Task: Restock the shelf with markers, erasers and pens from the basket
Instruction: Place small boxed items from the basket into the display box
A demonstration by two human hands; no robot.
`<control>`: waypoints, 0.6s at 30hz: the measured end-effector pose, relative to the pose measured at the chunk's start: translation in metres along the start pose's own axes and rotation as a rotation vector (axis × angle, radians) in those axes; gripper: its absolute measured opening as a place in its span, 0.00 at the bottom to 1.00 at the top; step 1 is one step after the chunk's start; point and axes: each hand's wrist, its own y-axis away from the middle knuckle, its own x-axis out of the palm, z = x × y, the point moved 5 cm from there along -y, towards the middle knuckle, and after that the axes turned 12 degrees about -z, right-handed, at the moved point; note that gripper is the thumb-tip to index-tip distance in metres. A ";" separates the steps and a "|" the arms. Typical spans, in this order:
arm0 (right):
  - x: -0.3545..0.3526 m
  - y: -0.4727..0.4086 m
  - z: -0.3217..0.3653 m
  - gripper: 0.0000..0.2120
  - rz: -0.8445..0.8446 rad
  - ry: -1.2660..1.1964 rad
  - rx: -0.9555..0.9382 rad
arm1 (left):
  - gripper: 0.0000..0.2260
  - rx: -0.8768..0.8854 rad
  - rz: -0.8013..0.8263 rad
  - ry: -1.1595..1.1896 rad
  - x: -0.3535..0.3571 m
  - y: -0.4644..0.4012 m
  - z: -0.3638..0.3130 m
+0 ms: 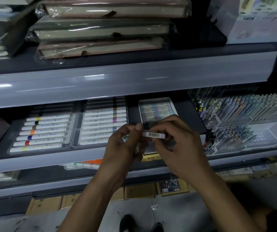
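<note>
While both hands meet in front of the middle shelf (50, 162), a small lilac eraser (153, 135) with a barcode label facing up is held between them, just below centre of the view. The left hand (122, 144) pinches the eraser's left end with thumb and fingers curled; the right hand (178, 139) grips its right end, fingers bent over the top. Some crumpled clear wrapping appears to be bunched under the left fingers, though blur prevents certainty. Directly behind the hands, toward 12 o'clock, an open white box of erasers (157, 108) sits on the shelf, its wrapped pieces in two columns. At 9 o'clock from the hands lie two clear trays of white markers: the left tray (42, 131) shows caps banded yellow, black, brown, orange, blue and red; the right tray (103, 121) lies just beside it. At 3 o'clock, a clear tiered rack holds dense rows of pens (244, 114). On the upper shelf, toward 11 o'clock, plastic-wrapped notebooks (104, 29) are stacked three high. Cardboard cartons (139, 190) sit below, at 6 o'clock.
</note>
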 end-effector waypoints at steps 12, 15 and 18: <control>-0.010 -0.009 -0.008 0.12 0.020 -0.034 0.037 | 0.07 0.149 -0.018 -0.092 0.003 -0.008 -0.003; -0.010 -0.013 -0.011 0.15 0.118 0.033 -0.030 | 0.10 0.273 -0.012 -0.190 0.008 -0.008 -0.009; -0.012 -0.019 -0.022 0.12 0.189 0.092 -0.009 | 0.08 0.383 -0.049 -0.347 0.007 -0.013 -0.014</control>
